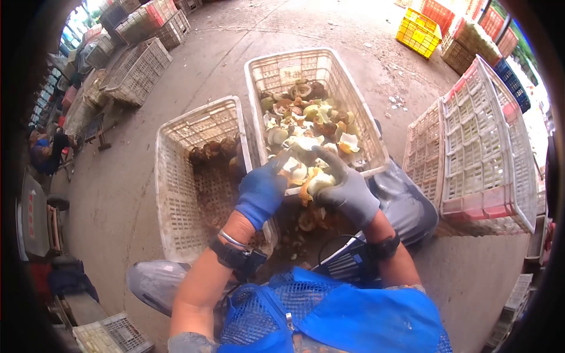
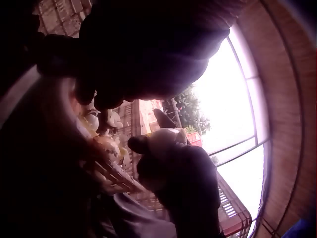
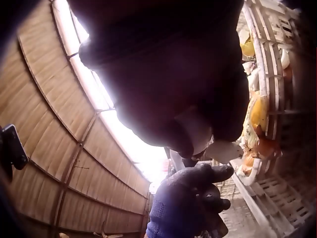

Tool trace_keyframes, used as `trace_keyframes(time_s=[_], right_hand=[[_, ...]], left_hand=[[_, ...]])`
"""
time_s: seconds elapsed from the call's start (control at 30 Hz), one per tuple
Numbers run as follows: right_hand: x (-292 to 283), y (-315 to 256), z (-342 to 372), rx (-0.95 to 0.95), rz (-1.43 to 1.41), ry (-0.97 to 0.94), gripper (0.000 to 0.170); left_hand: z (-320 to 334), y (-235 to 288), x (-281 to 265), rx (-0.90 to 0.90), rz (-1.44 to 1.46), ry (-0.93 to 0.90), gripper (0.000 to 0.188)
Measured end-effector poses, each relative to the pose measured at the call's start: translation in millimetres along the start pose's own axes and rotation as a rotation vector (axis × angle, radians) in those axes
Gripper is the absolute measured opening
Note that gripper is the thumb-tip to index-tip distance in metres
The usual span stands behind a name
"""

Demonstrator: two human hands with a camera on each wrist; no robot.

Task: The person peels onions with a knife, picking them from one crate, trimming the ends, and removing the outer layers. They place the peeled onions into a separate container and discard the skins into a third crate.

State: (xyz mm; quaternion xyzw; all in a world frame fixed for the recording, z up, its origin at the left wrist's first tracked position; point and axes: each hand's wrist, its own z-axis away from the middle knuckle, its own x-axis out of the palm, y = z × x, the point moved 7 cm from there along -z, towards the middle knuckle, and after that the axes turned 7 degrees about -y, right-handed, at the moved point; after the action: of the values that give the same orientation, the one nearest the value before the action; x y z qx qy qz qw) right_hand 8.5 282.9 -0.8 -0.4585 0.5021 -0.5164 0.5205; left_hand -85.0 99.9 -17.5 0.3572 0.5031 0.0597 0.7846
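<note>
My right hand [image 1: 348, 194], in a grey glove, grips a rounded whitish piece [image 1: 321, 182] over the near rim of the larger crate. The same pale piece [image 2: 166, 141] shows between thumb and fingers in the left wrist view. Close beside it, my left hand [image 1: 262, 191] wears a blue glove with dark fingers. In the right wrist view this left hand [image 3: 190, 201] has bent fingers near the piece; I cannot tell whether it holds anything. Beneath both hands, the larger crate [image 1: 252, 88] contains many broken pieces [image 1: 315, 115], whitish inside with brown or yellow-green skin.
A second slatted crate [image 1: 176, 212] stands at the left with several brown round things [image 1: 212, 150] inside. More peel pieces [image 1: 306, 220] lie between my legs. Tall white crates [image 1: 477, 147] stand at the right, a yellow crate [image 1: 419, 34] farther back. Another person [image 1: 47, 154] sits far left.
</note>
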Motion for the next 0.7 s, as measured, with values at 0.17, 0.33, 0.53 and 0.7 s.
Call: trace_keyframes(time_s=[0.17,0.33,0.53,0.7], right_hand=[[7,-1,6,0.219,-0.33,-0.059,0.078],[20,-18,4,-0.24,0.21,-0.224,0.078],[35,-24,13,-0.005,-0.182,-0.146,0.076],[42,-24,11,-0.201,0.137,-0.127,0.048]], left_hand=[[13,7,24,0.129,0.572,-0.134,0.046],[26,30,12,0.027,0.732,-0.286,0.043],[41,39,-6,0.213,0.277,-0.013,0.048],[56,57,-10,0.318,0.073,0.136,0.049]])
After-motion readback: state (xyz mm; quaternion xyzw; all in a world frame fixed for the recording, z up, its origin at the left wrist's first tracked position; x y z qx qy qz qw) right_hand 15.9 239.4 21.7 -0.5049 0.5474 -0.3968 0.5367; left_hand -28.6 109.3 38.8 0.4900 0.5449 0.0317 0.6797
